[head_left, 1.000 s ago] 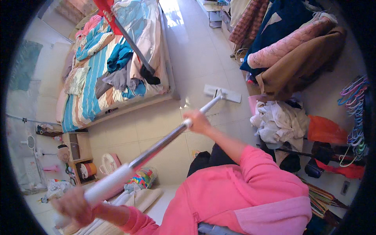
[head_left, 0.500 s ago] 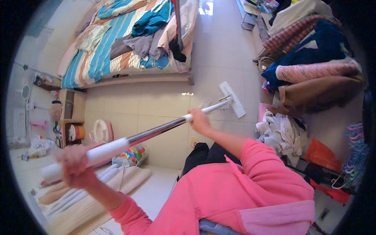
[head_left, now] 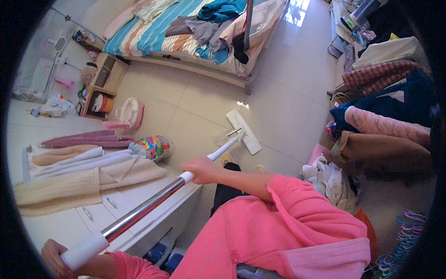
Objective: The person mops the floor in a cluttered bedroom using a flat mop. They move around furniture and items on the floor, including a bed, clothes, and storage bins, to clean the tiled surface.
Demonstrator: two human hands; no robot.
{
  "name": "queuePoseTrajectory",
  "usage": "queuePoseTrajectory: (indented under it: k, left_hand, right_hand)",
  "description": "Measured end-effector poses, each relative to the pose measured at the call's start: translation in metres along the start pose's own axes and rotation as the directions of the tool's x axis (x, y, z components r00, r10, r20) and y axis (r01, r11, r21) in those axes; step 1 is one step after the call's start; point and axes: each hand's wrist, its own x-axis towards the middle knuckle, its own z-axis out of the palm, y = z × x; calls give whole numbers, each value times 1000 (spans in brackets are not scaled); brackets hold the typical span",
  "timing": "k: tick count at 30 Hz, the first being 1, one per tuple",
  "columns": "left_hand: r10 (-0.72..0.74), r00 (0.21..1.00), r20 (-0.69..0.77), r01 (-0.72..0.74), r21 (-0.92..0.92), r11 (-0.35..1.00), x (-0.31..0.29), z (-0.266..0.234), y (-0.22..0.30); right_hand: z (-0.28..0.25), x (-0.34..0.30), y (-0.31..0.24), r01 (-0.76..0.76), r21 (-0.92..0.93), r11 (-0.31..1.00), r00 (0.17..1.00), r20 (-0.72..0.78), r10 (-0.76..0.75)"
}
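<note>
A flat mop slants across the head view, its white rectangular head (head_left: 244, 132) lying on the tiled floor ahead of my feet. Near the mop's butt end, at the lower left, my left hand (head_left: 56, 258) is wrapped round the white grip (head_left: 86, 250). Higher up the shiny metal pole (head_left: 144, 207), my right hand (head_left: 200, 170) closes on the white upper section. A clear, thin bit of something (head_left: 223, 137) shows beside the mop head; I cannot make out what it is. My slippers (head_left: 226, 159) are partly visible just behind the head.
A bed (head_left: 186, 76) heaped with clothes stands ahead to the left. A white cabinet (head_left: 111, 204) with towels (head_left: 125, 179) draped on it is at the left, near a pink potty-like seat (head_left: 130, 113). Piled bedding (head_left: 383, 151), white cloths (head_left: 332, 181) and hangers (head_left: 404, 242) line the right.
The mop head has come nearer and to the left across the floor. Both hands have drawn back toward the lower left with the pole. The view has turned as well.
</note>
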Motion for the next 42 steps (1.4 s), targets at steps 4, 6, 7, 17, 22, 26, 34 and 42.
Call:
queuePoseTrajectory:
  k: [4, 6, 7, 17, 22, 26, 34, 42]
  left_hand:
    - [-44, 998, -49, 44, 2, 999, -38, 28, -4]
    - [-87, 990, -111, 89, 13, 996, -60, 41, -22]
    - [-121, 981, -150, 125, 21, 992, -72, 52, -31]
    - [-185, 966, -179, 181, -40, 983, -127, 67, -48]
    - [-225, 974, -20, 225, 32, 974, -157, 34, 103]
    - [-195, 973, 125, 184, 98, 978, -132, 51, 96]
    - [-130, 960, 248, 164, -121, 979, -129, 64, 6]
    - [-276, 943, -185, 240, -194, 951, -173, 89, -72]
  right_hand:
    - [-36, -51, 18, 11, -62, 998, 993, -113, -18]
    - [-63, -69, 33, -85, -140, 987, 978, -203, 56]
    - [-74, -75, 41, -119, -182, 976, 974, -214, 79]
    - [-13, -79, 89, -82, -207, 975, 996, -62, 70]
    - [58, -35, 20, 127, 8, 992, 991, 38, -128]
    - [63, -26, 17, 88, 114, 990, 962, 249, -114]
    - [-6, -90, 42, -39, -54, 998, 986, 158, 47]
    - [-38, -126, 87, -148, -289, 946, 983, 65, 173]
